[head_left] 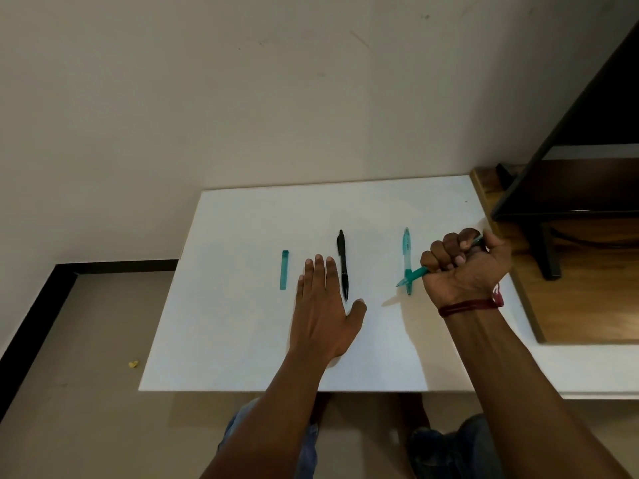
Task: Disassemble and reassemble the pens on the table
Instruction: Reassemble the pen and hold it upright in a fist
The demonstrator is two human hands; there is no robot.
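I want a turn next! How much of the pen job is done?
Looks barely started. Done: one teal cap lies off by itself on the white table. In hand: the right hand grips a teal pen, its tip poking out; the left hand rests flat beside the black pen. Left: the black pen and the clear teal pen both look whole, and the cap must go back on.
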